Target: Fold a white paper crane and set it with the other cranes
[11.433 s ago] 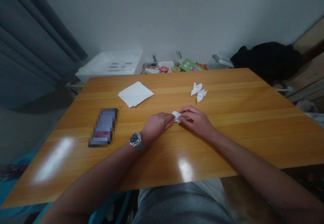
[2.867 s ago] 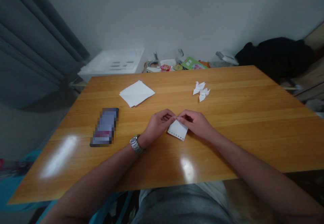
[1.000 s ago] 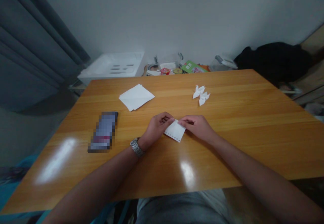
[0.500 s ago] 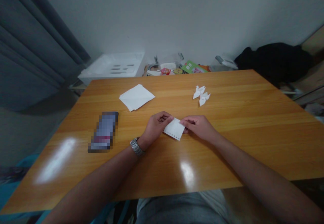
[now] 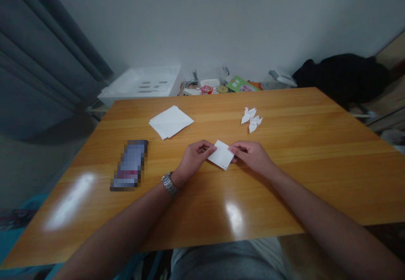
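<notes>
Between my hands is a small white square of paper [image 5: 222,155], turned like a diamond, with a row of punched holes along its lower edge. My left hand [image 5: 196,157], with a metal watch [image 5: 170,184] at the wrist, pinches the left corner between thumb and fingers. My right hand [image 5: 251,157] pinches the right corner the same way, its fingertips partly hidden behind the paper. Beyond the right hand stand two folded paper cranes [image 5: 252,119], close together. A stack of white paper sheets [image 5: 171,122] lies beyond the left hand.
The wooden table [image 5: 310,166] spans the view. A phone [image 5: 130,165], blurred out, lies at the left. Past the far edge are a white tray [image 5: 142,79], a green booklet [image 5: 242,84] and small clutter. A black cloth heap [image 5: 341,77] sits at the far right.
The paper has turned and moved slightly away from me and to the right, so its far corner now shows between the hands. My right hand has shifted a little right; both grips stay.
</notes>
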Action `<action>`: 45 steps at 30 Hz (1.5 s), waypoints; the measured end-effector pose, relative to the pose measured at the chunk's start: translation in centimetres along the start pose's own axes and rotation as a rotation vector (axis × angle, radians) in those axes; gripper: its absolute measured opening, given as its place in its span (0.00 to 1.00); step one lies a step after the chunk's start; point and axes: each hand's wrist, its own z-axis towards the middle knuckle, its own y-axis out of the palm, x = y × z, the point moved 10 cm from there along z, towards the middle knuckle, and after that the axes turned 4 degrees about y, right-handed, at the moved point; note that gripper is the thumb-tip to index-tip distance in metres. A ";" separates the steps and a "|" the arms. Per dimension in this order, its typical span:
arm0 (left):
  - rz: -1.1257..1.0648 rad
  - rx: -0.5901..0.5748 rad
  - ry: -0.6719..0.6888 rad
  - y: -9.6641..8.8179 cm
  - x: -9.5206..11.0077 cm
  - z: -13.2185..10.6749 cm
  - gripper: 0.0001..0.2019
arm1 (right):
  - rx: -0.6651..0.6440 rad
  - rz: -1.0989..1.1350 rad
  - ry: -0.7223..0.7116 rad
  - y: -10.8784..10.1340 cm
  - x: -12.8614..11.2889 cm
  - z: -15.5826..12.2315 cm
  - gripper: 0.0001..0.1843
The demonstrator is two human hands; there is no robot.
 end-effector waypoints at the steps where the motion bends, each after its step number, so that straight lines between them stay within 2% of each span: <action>1: 0.005 -0.001 -0.002 0.0 0.0 0.0 0.15 | -0.001 -0.003 -0.002 0.0 0.1 0.0 0.21; 15: 0.032 -0.111 0.053 1.0 0.4 -0.1 0.16 | -0.021 -0.019 -0.039 0.8 0.0 -0.1 0.18; 22: 0.074 -0.101 0.078 1.0 1.0 0.0 0.15 | 0.029 -0.041 -0.040 0.3 -0.2 0.0 0.16; 29: 0.038 -0.116 0.013 1.1 0.1 -0.1 0.17 | 0.094 -0.008 -0.034 -0.8 0.2 0.2 0.16; 40: 0.001 -0.063 0.016 0.6 0.0 0.1 0.16 | 0.043 0.073 0.020 -0.2 0.8 0.5 0.18; 45: 0.014 -0.061 0.035 0.6 0.3 0.1 0.17 | 0.051 0.043 0.002 -0.3 0.2 0.3 0.18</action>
